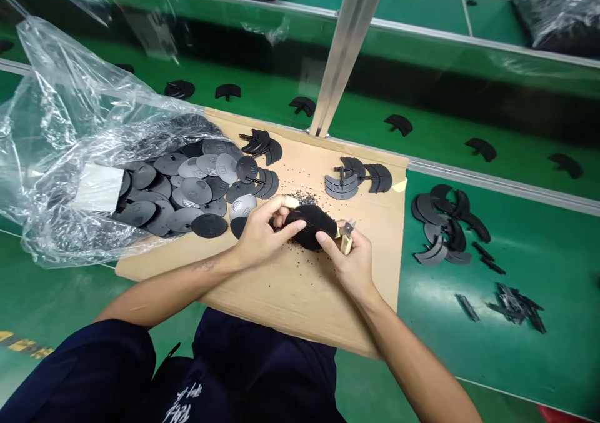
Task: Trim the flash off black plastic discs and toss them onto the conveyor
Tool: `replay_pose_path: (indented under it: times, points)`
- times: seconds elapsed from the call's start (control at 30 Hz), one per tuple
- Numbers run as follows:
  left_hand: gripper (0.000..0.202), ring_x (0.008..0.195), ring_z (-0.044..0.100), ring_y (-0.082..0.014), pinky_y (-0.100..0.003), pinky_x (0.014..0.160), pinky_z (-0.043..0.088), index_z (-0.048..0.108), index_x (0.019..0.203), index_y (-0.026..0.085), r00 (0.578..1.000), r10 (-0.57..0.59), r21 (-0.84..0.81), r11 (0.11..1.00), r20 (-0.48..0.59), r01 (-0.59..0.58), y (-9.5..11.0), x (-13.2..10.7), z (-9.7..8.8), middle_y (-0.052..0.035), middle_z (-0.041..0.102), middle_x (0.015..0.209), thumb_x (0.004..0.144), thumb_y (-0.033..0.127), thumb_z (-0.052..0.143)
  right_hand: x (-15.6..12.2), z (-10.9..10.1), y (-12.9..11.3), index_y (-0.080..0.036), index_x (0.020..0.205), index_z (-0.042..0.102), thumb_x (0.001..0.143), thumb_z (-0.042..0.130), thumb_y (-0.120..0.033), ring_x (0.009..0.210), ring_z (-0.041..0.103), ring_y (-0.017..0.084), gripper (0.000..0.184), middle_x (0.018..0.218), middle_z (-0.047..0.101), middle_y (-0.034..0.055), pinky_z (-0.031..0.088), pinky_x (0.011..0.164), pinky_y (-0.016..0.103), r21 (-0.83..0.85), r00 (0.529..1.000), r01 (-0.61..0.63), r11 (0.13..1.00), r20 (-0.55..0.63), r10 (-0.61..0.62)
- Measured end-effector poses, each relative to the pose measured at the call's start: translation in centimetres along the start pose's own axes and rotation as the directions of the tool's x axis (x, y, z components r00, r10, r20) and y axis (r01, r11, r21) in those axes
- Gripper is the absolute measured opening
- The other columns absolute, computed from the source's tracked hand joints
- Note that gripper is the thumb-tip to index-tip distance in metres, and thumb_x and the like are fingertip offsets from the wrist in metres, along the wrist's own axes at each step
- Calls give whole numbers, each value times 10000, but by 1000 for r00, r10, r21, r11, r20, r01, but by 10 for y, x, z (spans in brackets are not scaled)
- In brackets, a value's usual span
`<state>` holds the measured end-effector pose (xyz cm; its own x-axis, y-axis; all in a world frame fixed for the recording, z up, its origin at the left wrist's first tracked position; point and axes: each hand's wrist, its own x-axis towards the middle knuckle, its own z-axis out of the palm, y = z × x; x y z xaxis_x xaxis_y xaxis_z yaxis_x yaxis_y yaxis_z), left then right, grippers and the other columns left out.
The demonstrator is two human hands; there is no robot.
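Between my hands, over the cardboard, is a black oval plastic piece [307,226]. My left hand [265,229] grips its left side, thumb on top and a pale covering on one fingertip. My right hand [352,257] pinches the right edge with the thumb while also holding a pair of small nippers [347,230], metal jaws pointing up and away from the piece. Tiny black bits [304,198] are scattered around and below the piece. Left of my hands lies a heap of dark oval plates [197,190], spilling from a clear plastic bag [60,117].
Crescent-shaped black parts [341,187] lie in groups on the cardboard sheet [300,298]. More crescents [443,226] and thin black strips [515,304] rest on the green table at right. A metal post [344,54] stands behind, before a green belt [267,98] carrying spaced parts.
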<state>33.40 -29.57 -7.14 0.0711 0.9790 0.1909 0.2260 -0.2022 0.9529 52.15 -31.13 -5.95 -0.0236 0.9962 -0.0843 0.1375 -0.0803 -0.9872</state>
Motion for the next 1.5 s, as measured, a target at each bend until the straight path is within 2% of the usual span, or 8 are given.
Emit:
replay_pose_path:
  times: [0.2,0.3,0.47,0.6,0.7,0.97,1.07,1.5]
  points:
    - [245,777,523,-142,-260,700,451,682,986,180,989,149,136,980,4,-148,-1,-1,-1,-19,547,850,940,421,675,-1,0,-2,-202,768,599,813,765,-578,582,410,117,413,638,476,-44,424,584,269,0,995,94,996,15,-94]
    - [279,957,626,-177,-286,832,526,672,1090,166,981,176,9,984,77,-177,-3,-3,2,-72,657,1046,991,418,602,-2,0,0,-200,779,609,825,760,-574,577,426,113,407,647,501,-41,429,574,262,-7,990,141,990,27,-141]
    - [293,879,684,-157,-249,775,559,670,1133,142,974,187,-64,982,128,-180,-7,-2,1,-64,728,978,1016,392,572,-1,-4,2,-200,840,648,899,720,-470,544,462,112,286,643,549,-38,428,525,253,-127,962,274,953,40,-271]
    - [226,791,668,-138,-243,718,552,692,1094,135,923,353,159,913,153,-376,-6,0,-6,-57,730,902,1013,317,585,5,-13,0,-207,1014,693,891,755,-301,821,664,184,167,941,714,52,560,751,330,-318,840,524,790,42,-541]
    - [209,856,684,-154,-283,774,574,685,1152,140,842,477,231,815,250,-531,-4,-1,-7,-77,743,962,1019,241,561,8,-18,3,-214,1085,698,915,713,-211,850,697,196,171,962,739,71,584,757,346,-370,761,640,674,188,-620]
    - [294,912,714,-168,-308,789,571,692,1201,161,804,559,26,818,204,-575,-3,4,-8,-102,773,1025,949,310,704,5,-17,15,-204,1053,695,907,580,-60,801,712,189,235,938,742,81,600,686,329,-299,619,776,555,196,-760]
    - [289,957,724,-173,-324,809,562,686,1235,161,768,612,26,779,189,-626,-1,4,-8,-111,777,1044,991,310,643,4,-14,16,-206,1056,695,915,542,-58,824,719,187,255,937,737,79,604,677,320,-294,624,773,562,196,-756]
    - [287,840,717,-154,-322,777,558,689,1255,182,773,618,77,772,145,-631,2,1,-8,-82,797,986,985,273,651,3,-9,14,-210,1012,691,888,674,-61,769,715,166,195,879,725,41,609,685,306,-253,689,723,642,208,-694]
